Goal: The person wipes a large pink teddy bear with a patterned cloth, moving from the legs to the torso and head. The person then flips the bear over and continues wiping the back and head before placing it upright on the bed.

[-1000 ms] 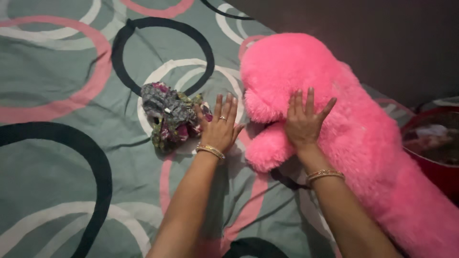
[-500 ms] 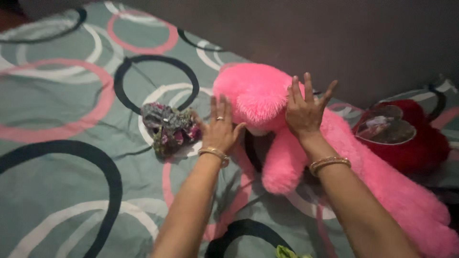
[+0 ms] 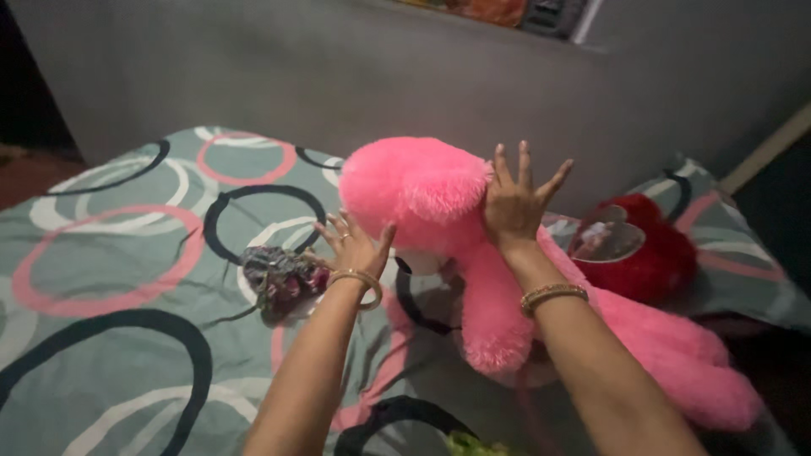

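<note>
- The pink plush toy is large and shaggy, with bright, long fur. Its rounded upper end is raised off the bed, near the far edge by the grey wall. Its body slopes down towards the bed's right side.
- One thick, stubby limb hangs down from the middle of the toy, its fluffy end just above the bedsheet.
- The right hand has its palm pressed flat against the right side of the raised end. The fingers are spread and straight, and a gold bangle sits on the wrist.
- The left hand is open with fingers fanned, at the lower left of the raised end. It seems to touch the fur, though the dim view leaves that unsure. It wears a ring and a bangle.
- A crumpled floral cloth lies on the sheet just left of the left hand.
- A red heart-shaped plush sits at the bed's far right corner, beside the toy's body.
</note>
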